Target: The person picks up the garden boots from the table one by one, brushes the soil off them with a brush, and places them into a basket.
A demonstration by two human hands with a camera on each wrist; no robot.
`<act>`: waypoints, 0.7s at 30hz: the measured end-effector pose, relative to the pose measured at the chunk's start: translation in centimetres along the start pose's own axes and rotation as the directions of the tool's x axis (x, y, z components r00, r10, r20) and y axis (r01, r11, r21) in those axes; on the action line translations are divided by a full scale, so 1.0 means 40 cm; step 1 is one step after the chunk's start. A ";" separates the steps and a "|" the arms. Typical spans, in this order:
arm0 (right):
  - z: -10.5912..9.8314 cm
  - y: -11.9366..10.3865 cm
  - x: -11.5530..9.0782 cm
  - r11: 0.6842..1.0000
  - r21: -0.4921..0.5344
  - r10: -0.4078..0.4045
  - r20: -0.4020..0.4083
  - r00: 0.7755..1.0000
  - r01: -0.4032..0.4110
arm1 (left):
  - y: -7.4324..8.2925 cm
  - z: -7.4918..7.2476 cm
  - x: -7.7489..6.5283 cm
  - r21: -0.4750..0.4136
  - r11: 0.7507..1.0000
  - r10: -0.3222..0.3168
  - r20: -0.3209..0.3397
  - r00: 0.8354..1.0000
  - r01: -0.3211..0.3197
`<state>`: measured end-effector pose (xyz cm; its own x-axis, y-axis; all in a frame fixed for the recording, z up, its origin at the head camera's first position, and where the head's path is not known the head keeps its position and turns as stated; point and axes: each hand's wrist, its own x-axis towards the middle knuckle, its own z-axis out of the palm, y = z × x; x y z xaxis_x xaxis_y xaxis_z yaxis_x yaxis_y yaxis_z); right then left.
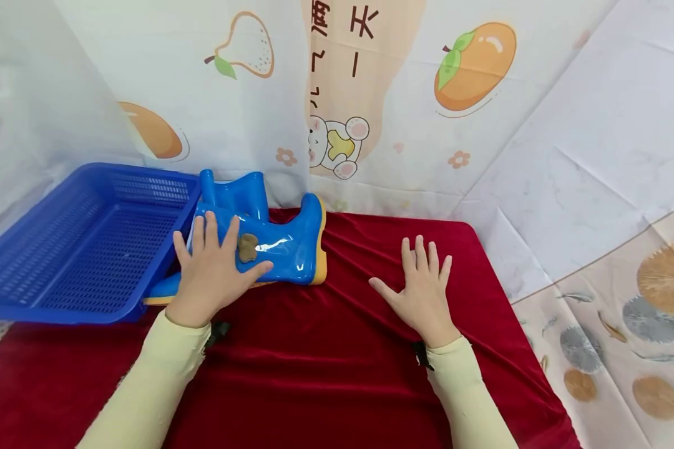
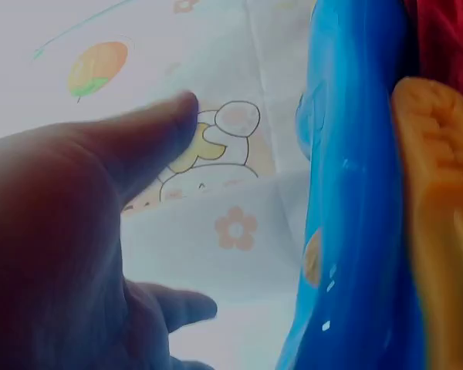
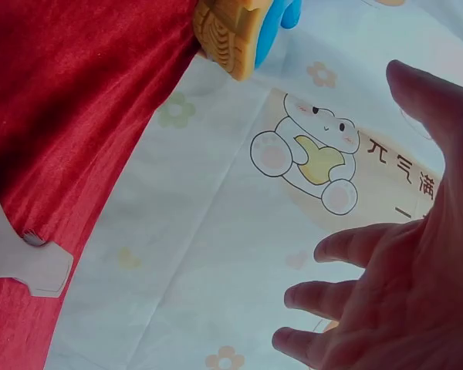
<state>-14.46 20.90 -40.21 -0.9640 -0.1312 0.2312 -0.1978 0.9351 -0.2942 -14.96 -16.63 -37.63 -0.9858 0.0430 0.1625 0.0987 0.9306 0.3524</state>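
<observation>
Left hand fingers flat on blue boot | boot lies sideways, sole rightward | right hand fingers spread

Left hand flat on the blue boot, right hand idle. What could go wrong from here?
1. The left hand only presses flat on the glossy blue rubber boot with yellow sole; it may slide on the red velvet cloth.
2. The second blue boot leans by the blue plastic mesh basket; a nudge might tip it.
</observation>
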 end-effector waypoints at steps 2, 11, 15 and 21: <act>-0.003 0.001 -0.001 1.000 0.015 0.000 -0.002 1.000 0.000 | -0.006 -0.024 -0.002 0.004 1.000 -0.030 -0.003 1.000 0.030; -0.010 -0.002 -0.002 0.999 0.051 -0.002 0.004 1.000 0.002 | -0.090 -0.151 0.002 -0.053 0.978 -0.192 0.168 0.967 0.203; -0.009 -0.003 -0.002 0.998 0.060 -0.004 0.023 1.000 0.003 | -0.140 -0.177 0.014 -0.056 0.973 -0.194 0.327 0.925 0.224; -0.007 -0.005 -0.003 0.998 0.061 -0.007 0.043 0.999 0.004 | -0.178 -0.185 0.037 -0.056 0.970 -0.183 0.478 0.859 0.237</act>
<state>-14.26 20.83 -39.94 -0.9695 -0.1515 0.1926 -0.2120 0.9127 -0.3492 -16.12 -25.88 -33.09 -0.9299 0.0409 -0.3655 -0.1304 0.8926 0.4315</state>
